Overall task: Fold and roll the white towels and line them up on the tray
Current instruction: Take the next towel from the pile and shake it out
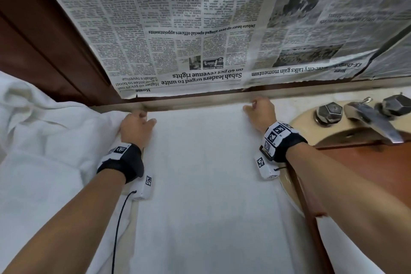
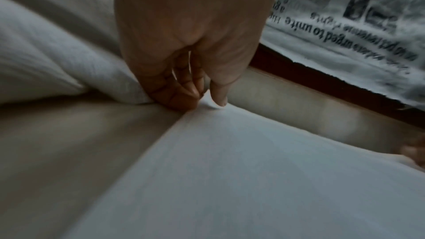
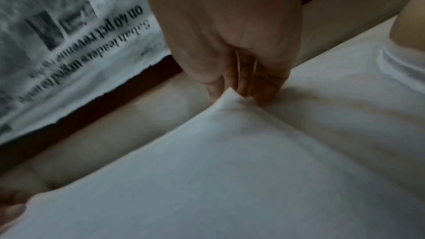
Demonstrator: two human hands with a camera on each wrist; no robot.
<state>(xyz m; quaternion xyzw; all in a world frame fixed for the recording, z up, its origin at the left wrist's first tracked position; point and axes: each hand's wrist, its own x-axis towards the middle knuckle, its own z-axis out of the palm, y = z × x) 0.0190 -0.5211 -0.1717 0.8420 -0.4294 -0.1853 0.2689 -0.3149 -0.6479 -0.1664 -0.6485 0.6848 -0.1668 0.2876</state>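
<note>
Fingers [image 2: 184,95] of the left hand [image 1: 135,128] curl down and pinch the far left corner of the flat white towel [image 1: 206,184], thumb against fingertips. On the other side the right hand [image 1: 260,113] does the same at the far right corner, its fingers [image 3: 262,86] bunching the cloth into a small raised peak. Between the two grips the far edge lies straight along the beige counter [image 2: 299,104], just short of the dark wood ledge. From the fingers the towel's long axis runs back toward the person, smooth and thin, a plain rectangle. Left of the left fingers, touching them, a crumpled heap of white towels [image 1: 44,129] piles up in soft folds. Beyond both hands hangs a newspaper [image 1: 200,29]. Right of the right fingers sit a cream basin [image 1: 304,122] and metal tap [image 1: 373,118].
</note>
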